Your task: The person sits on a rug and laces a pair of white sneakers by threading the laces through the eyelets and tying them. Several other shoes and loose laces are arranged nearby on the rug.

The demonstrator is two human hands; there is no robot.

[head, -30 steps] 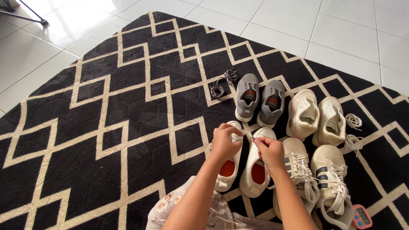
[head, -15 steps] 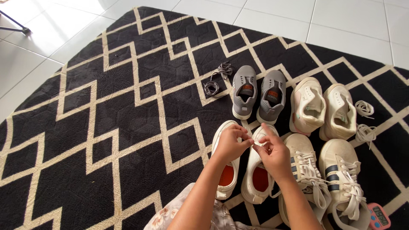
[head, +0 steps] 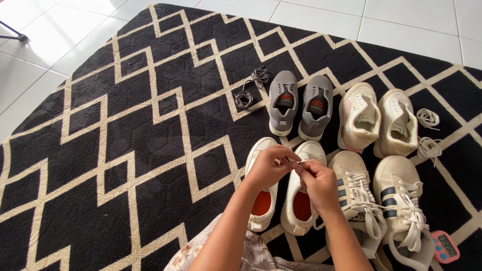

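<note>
1. Floor: a black rug [head: 125, 150] with a cream diamond pattern lies on white tile [head: 40, 60]. All the shoes stand on the rug.
2. Far row, left: a loose bundle of dark laces [head: 251, 88] lies just beside a pair of grey shoes [head: 283, 103], which have no laces in them.
3. Your left hand [head: 266, 170] hovers over the left shoe of a white pair with orange insoles [head: 261, 206]. Its fingers [head: 283, 163] are pressed together in a pinch.
4. Between both hands is a thin white lace [head: 296, 161], held at its end above the gap between the two white shoes. It is too small to see in detail.
5. Your right hand [head: 319, 185] is over the right white shoe [head: 301, 211]. Its fingers [head: 304, 169] pinch the same lace, touching the left fingertips.
6. Judgement: the step in hand reads as preparing the lace end. Neither white shoe is laced yet. A next move would call for a steady tip lined up with a low eyelet.
7. Right side: a cream pair [head: 359, 118] stands unlaced in the far row, with loose white laces [head: 428, 133] beside it. A striped pair [head: 401, 195] stands laced in the near row.
8. Far right, near edge: a small pink timer [head: 444, 247].
</note>
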